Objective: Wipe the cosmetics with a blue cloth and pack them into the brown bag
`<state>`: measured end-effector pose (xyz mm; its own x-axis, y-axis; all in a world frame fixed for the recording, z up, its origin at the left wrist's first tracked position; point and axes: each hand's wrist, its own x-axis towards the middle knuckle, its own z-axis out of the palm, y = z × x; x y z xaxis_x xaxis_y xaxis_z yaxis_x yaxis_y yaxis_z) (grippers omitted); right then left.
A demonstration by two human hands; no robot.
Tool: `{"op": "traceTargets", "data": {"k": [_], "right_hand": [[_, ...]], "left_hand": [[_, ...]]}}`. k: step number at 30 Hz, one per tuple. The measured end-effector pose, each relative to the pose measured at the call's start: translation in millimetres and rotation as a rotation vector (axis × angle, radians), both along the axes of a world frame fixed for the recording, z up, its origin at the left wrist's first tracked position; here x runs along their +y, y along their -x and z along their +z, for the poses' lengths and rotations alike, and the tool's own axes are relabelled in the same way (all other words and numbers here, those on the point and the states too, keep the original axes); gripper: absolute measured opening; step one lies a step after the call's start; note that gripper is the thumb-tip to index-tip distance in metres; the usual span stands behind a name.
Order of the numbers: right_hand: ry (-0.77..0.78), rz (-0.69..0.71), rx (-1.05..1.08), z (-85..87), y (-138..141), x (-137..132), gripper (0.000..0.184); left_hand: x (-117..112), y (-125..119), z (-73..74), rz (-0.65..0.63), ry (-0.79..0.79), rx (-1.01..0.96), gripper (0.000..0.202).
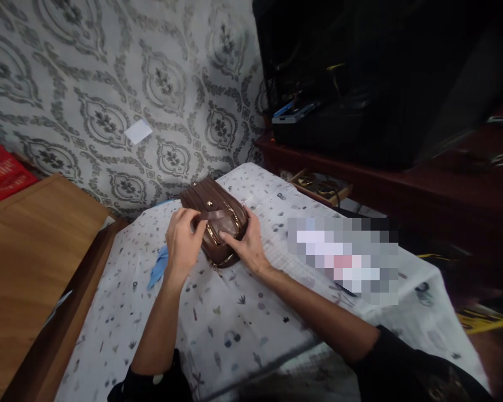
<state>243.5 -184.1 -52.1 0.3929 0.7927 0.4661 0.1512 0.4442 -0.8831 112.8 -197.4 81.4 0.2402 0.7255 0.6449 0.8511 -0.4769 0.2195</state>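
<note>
A small brown leather bag (pixel 209 204) with gold zips lies on a table covered by a white printed cloth (pixel 218 312). My left hand (pixel 183 241) rests on the bag's near left side, its fingers curled around the bag's brown strap. My right hand (pixel 246 243) presses against the bag's right side, fingers pinched at a zip on the front. A blue cloth (pixel 158 267) lies on the table just left of my left wrist, partly hidden by it.
A wooden surface (pixel 29 262) adjoins the table on the left, with a red crate (pixel 2 170) behind it. Patterned wallpaper with a white note (pixel 138 132) is behind. A dark cabinet (pixel 360 84) stands at the right. A blurred-out patch (pixel 343 257) covers part of the table.
</note>
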Motion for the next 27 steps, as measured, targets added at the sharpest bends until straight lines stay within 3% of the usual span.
{"op": "traceTargets", "data": {"k": [3, 9, 20, 23, 27], "right_hand": [[-0.007, 0.009, -0.02, 0.1, 0.0, 0.5, 0.095], [0.003, 0.001, -0.037, -0.2, 0.7, 1.2, 0.096], [-0.012, 0.012, -0.06, -0.3, -1.9, 1.4, 0.091], [0.0, 0.081, -0.022, 0.1, -6.4, -1.0, 0.093], [0.044, 0.165, 0.068, -4.2, -11.7, -5.2, 0.085]], "left_hand": [[-1.5, 1.5, -2.2, -0.007, -0.014, -0.048, 0.014], [-8.5, 1.7, -9.7, -0.13, -0.007, -0.129, 0.011], [-19.0, 8.3, -18.1, -0.203, -0.031, 0.037, 0.013], [-20.2, 6.3, -17.2, -0.173, -0.073, 0.135, 0.013], [-20.4, -9.1, -15.6, -0.032, -0.138, 0.283, 0.023]]}}
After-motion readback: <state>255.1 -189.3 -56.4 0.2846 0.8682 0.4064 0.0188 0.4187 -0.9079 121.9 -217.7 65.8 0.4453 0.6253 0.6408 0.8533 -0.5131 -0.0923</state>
